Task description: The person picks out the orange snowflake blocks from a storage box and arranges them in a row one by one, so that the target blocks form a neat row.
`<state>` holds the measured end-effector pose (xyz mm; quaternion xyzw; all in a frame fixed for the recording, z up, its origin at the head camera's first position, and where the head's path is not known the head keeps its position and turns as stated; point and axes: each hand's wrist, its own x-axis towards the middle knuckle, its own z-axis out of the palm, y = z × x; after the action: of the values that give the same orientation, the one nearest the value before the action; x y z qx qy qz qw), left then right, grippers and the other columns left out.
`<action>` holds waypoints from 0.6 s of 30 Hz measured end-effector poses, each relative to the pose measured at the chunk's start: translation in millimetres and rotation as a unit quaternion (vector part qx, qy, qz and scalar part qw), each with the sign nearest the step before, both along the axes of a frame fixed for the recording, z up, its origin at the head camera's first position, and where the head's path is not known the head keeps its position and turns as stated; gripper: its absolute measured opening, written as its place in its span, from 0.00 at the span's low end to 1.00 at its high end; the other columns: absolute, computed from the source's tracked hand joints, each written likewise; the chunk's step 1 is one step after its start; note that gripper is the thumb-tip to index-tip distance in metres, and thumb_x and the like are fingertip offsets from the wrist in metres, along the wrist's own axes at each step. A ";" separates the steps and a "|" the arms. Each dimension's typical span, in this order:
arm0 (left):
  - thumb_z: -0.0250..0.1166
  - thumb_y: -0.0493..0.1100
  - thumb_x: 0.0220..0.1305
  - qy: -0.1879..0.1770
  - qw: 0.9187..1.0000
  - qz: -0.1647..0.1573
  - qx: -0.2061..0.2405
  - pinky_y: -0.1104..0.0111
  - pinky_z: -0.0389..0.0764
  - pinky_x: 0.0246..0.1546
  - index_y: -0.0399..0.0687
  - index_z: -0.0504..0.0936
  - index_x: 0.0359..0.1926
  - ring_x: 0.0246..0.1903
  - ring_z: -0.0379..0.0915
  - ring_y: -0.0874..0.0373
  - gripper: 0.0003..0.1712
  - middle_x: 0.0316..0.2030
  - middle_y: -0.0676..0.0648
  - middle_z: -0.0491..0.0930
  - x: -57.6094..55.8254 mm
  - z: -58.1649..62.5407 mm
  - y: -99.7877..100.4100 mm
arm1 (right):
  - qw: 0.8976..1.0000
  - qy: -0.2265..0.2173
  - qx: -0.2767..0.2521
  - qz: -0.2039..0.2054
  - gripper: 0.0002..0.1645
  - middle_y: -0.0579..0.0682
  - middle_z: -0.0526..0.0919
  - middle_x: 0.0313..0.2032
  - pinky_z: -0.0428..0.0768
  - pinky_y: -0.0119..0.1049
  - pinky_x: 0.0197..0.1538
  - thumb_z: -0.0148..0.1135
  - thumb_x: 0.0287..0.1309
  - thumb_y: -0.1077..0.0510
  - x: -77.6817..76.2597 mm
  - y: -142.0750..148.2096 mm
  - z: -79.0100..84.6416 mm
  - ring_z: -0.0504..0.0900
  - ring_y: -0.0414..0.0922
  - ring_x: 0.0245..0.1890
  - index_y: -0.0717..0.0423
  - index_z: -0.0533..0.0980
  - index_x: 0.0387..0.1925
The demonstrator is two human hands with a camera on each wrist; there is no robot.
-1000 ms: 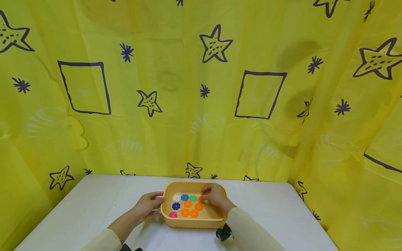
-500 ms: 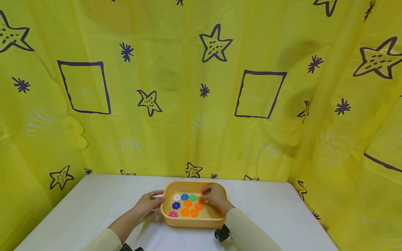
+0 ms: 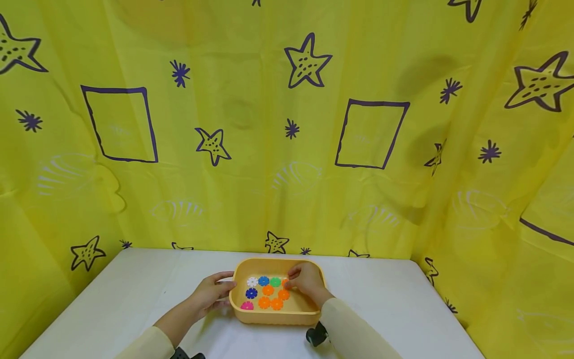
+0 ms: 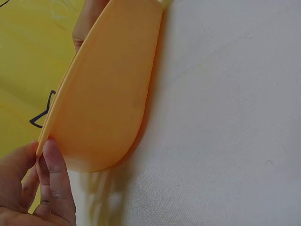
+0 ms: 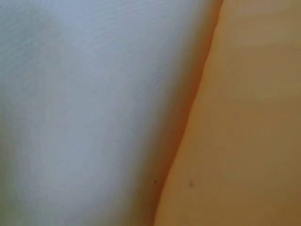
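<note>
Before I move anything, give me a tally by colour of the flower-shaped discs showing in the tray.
Orange discs: 5, one partly hidden by the right hand
White disc: 1
Lighter blue disc: 1
Dark blue disc: 1
Green disc: 1
Pink disc: 1
Total visible: 10

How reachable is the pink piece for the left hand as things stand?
Probably not directly: the left hand holds the left edge of the tray, and the tray's side seems to separate it from the pink piece. If it let go, the way over the edge looks free.
</note>
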<state>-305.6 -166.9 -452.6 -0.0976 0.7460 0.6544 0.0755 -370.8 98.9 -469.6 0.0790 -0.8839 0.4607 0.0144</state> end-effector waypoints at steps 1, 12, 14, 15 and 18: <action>0.64 0.40 0.67 0.000 1.000 -0.001 0.000 0.66 0.85 0.30 0.35 0.69 0.65 0.34 0.82 0.56 0.29 0.46 0.37 0.81 0.1 0.1 0.0 | 1.000 0.003 0.000 0.001 0.16 0.50 0.86 0.26 0.83 0.32 0.34 0.81 0.36 0.67 -0.4 -0.1 -0.4 0.82 0.40 0.26 0.65 0.83 0.31; 0.64 0.40 0.67 -0.005 1.000 0.005 -0.003 0.67 0.85 0.30 0.37 0.70 0.65 0.33 0.82 0.57 0.28 0.45 0.38 0.81 1.0 3.0 1.0 | 1.000 -0.001 -0.013 -0.006 0.17 0.51 0.84 0.26 0.84 0.33 0.33 0.79 0.36 0.70 1.6 -0.9 -1.1 0.81 0.41 0.26 0.66 0.82 0.32; 0.64 0.40 0.67 -0.003 1.000 0.002 -0.002 0.67 0.85 0.30 0.36 0.70 0.65 0.33 0.82 0.57 0.28 0.45 0.38 0.81 1.2 2.7 0.8 | 1.000 -0.002 -0.014 -0.007 0.17 0.51 0.84 0.26 0.84 0.33 0.33 0.79 0.36 0.71 2.6 -1.5 -0.9 0.81 0.41 0.26 0.66 0.82 0.32; 0.64 0.40 0.67 -0.003 1.000 0.002 -0.001 0.67 0.85 0.30 0.36 0.70 0.65 0.33 0.82 0.57 0.28 0.45 0.38 0.81 1.6 2.9 0.8 | 1.000 -0.003 -0.016 -0.007 0.17 0.51 0.84 0.26 0.84 0.33 0.33 0.79 0.36 0.71 3.0 -1.8 -1.0 0.81 0.41 0.26 0.66 0.82 0.32; 0.64 0.39 0.67 0.001 1.000 0.000 0.003 0.67 0.85 0.30 0.35 0.69 0.65 0.34 0.82 0.57 0.28 0.45 0.38 0.81 1.8 2.3 0.7 | 1.000 0.003 -0.017 -0.002 0.17 0.53 0.84 0.26 0.84 0.33 0.32 0.79 0.35 0.72 4.0 -2.6 -0.5 0.81 0.41 0.26 0.67 0.82 0.33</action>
<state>-303.8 -166.2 -450.4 -0.0970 0.7441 0.6567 0.0752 -366.9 96.3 -470.1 0.0785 -0.8759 0.4756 0.0192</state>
